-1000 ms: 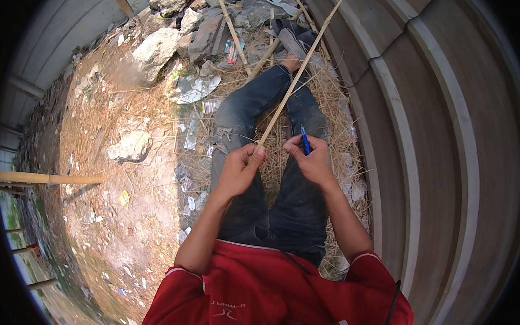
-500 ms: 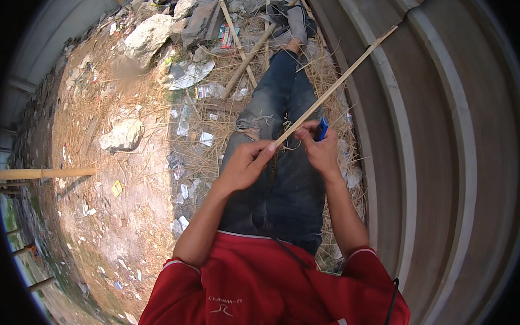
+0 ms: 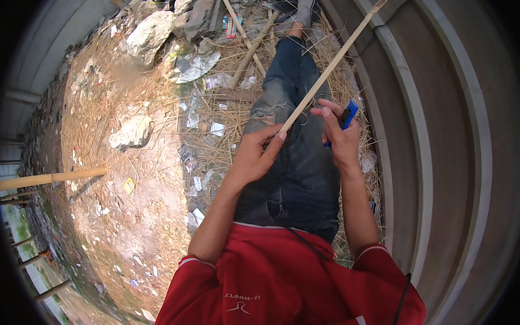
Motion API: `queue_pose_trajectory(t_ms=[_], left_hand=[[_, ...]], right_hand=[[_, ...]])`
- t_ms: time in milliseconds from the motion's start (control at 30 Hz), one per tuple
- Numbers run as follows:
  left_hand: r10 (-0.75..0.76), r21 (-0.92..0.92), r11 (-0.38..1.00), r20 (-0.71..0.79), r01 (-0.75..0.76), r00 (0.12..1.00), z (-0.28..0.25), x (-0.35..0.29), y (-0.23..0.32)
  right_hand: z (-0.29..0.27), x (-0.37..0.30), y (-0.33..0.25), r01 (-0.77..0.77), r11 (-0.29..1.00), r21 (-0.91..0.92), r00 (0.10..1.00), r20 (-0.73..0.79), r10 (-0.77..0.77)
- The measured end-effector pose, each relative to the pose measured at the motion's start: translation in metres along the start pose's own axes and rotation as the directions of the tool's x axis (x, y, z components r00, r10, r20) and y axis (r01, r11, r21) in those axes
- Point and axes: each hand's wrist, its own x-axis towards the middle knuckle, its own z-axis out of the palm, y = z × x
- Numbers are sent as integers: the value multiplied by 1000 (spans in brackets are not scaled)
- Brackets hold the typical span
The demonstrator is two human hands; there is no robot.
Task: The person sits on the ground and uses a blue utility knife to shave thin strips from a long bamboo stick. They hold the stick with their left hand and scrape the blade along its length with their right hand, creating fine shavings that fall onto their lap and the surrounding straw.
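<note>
My left hand is closed round the lower end of a long, thin, pale bamboo strip. The strip slants up to the right, over my outstretched legs and past the wall's edge. Just right of it is my right hand, with a blue utility knife held against the palm. Its thumb and index finger point toward the strip, apart from it. Whether the knife's blade is out, I cannot tell. Thin curled shavings lie on my dark trousers between the hands.
A ribbed metal wall rises close on my right. Dry straw and litter cover the ground beside my legs. Pale rocks lie at the far left, another rock nearer. Wooden sticks cross near my feet. A bamboo pole juts in from the left.
My right hand has come away from the strip, moving right with the knife, and its fingers have loosened. My left hand still grips the strip's end. The whole view has shifted slightly.
</note>
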Motion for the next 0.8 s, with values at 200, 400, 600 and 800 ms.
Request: queue_pose_trajectory(t_ms=[200, 400, 600, 800], left_hand=[[-101, -70, 992, 82, 107, 992, -4, -10, 8], [-45, -42, 998, -52, 43, 998, -18, -40, -21], [-206, -152, 966, 47, 211, 977, -38, -57, -27], [-122, -251, 960, 11, 120, 993, -16, -41, -4]], right_hand=[[22, 9, -1, 156, 986, -57, 980, 134, -147], [-9, 52, -41, 278, 960, 44, 944, -195, -264], [-16, 64, -68, 321, 933, -164, 897, -265, -355], [21, 14, -33, 374, 752, -543, 926, 259, -273]])
